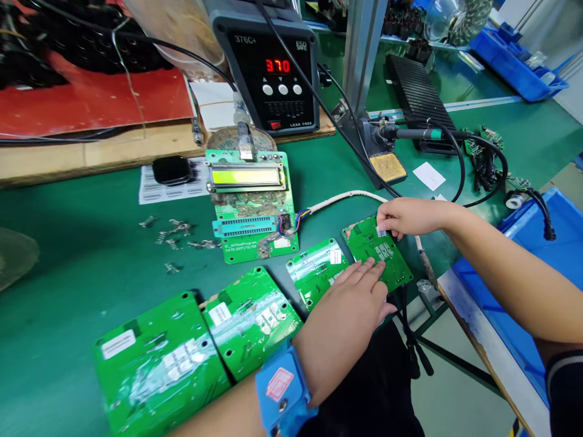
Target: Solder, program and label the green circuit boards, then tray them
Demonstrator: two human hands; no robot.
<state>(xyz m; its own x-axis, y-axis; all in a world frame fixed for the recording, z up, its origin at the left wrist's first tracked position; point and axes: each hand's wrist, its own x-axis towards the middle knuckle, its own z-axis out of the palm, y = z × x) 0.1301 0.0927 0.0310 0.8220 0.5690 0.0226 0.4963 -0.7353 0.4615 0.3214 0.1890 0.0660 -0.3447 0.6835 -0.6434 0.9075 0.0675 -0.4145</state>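
Observation:
My left hand (350, 306) lies with fingers stretched out on the rightmost green circuit board (395, 261), steadying its lower left part. At that board's upper edge, my right hand (407, 215) pinches a small white label (381, 232) against or just over the surface; which, I cannot tell. Left of it sits another labelled circuit board (314, 267), partly under my left hand. Two more circuit boards, a middle one (246, 303) and a larger left one (150, 340), each carry a white label. A blue wrist strap (285, 388) wraps my left wrist.
Behind the boards stand a programmer board (248, 246) with a lit display and a soldering station (273, 91) reading 370. A soldering iron (414, 133) rests in its holder, its cable looping rightward. Small metal parts (175, 230) lie left; a blue bin (501, 291) is right.

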